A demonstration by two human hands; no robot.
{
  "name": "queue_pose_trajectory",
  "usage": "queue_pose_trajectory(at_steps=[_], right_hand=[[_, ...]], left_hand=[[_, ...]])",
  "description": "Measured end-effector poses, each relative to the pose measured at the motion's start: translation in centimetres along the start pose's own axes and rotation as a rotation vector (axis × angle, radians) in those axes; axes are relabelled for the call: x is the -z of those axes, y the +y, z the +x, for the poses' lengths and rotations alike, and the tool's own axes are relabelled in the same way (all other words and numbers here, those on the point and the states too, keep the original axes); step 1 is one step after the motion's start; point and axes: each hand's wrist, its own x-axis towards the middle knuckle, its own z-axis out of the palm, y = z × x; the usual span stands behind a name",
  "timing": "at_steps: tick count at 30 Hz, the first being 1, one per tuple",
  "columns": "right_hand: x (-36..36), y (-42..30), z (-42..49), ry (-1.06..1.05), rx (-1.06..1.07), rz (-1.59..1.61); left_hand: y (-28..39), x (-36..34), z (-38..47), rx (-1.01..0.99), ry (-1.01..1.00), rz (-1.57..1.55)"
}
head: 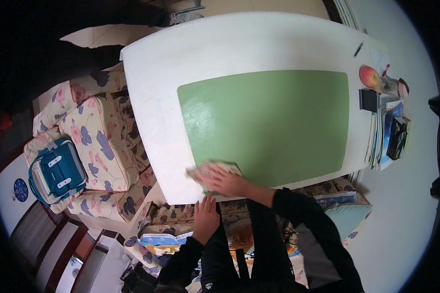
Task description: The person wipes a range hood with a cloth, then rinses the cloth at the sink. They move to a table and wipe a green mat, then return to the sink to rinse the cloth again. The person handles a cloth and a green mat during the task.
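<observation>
My right hand [222, 181] lies palm down on a light-coloured cloth [214, 167], pressing it at the lower left corner of a green desk mat [275, 121]. The cloth and fingers are slightly blurred. My left hand [206, 214] rests at the near edge of the table with its fingers on the white tabletop [154, 121], a little below the cloth, holding nothing. The mat has a wet-looking shine near its left side.
Along the right side are an apple [369, 77], a jar [390, 87], a black box [368, 100], stacked books [379, 132] and a pen [358, 49]. A teal bag [62, 168] sits on a floral armchair [99, 146] at left. Another person's dark-clothed leg [143, 16] shows at top left.
</observation>
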Motion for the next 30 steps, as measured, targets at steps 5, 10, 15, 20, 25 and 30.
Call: queue_pose_trajectory(at_steps=[5, 10, 15, 20, 25, 30], right_hand=[[5.7, 6.3, 5.5, -0.155, 0.082, 0.249], [5.5, 9.5, 13.2, 0.217, -0.52, -0.379], [-1.4, -2.4, 7.1, 0.207, 0.085, 0.064], [4.6, 8.7, 2.6, 0.133, -0.439, -0.319], [4.1, 13.0, 8.8, 0.731, -0.878, 0.009], [0.9, 0.9, 10.9, 0.052, 0.19, -0.134]], left_hand=[[-3.0, -2.2, -6.2, 0.112, 0.037, -0.144], [-5.4, -3.6, -7.9, 0.174, 0.113, -0.207], [-6.7, -2.3, -7.6, 0.143, 0.157, -0.269], [-6.0, -2.3, -6.5, 0.103, 0.145, -0.303], [-4.0, -1.8, -5.8, 0.059, 0.142, -0.43], [-2.8, -1.8, -3.5, 0.001, 0.137, -0.377]])
